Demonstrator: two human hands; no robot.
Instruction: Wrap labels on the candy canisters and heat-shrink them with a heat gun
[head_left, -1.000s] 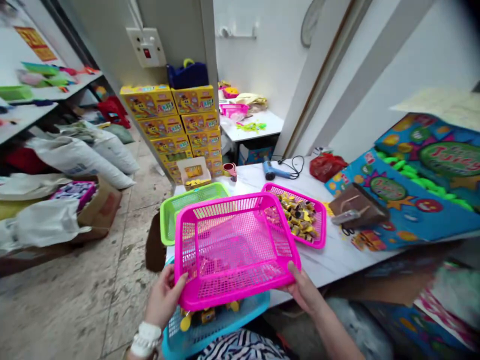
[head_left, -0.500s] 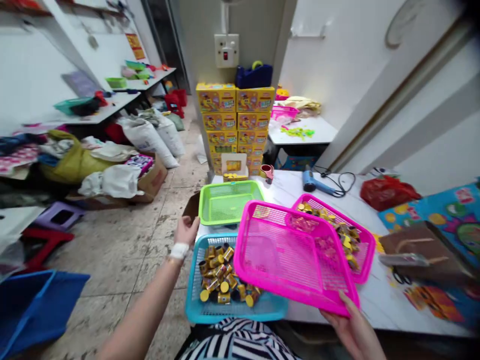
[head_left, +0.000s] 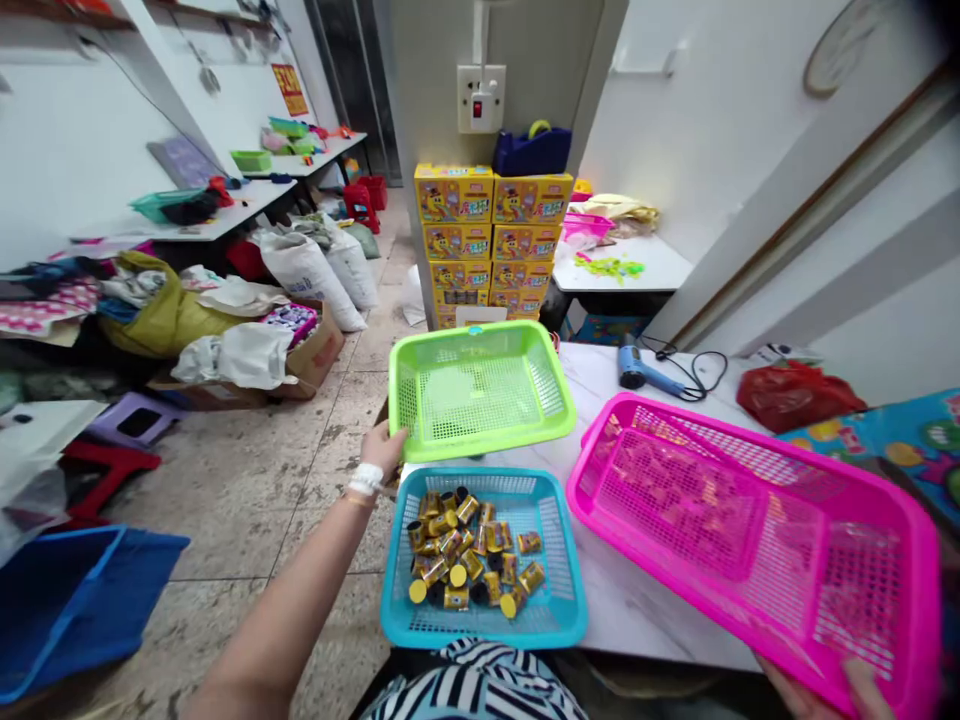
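My left hand grips the near left corner of an empty green mesh basket and holds it tilted above the white table. Below it a blue basket sits at the table's front edge, holding several small yellow and black canisters. My right hand shows only at the bottom edge, closed on the near rim of an empty pink basket held out to the right. A second pink basket with canisters lies under it, mostly hidden.
Stacked yellow cartons stand behind the table. A blue hair dryer and a red bag lie at the back of the table. Sacks, a cardboard box and stools crowd the floor at left, with a blue bin.
My left hand has taken hold of the green basket and lifted it off the table. My right hand has carried the pink basket further right and lower. The view turned right.
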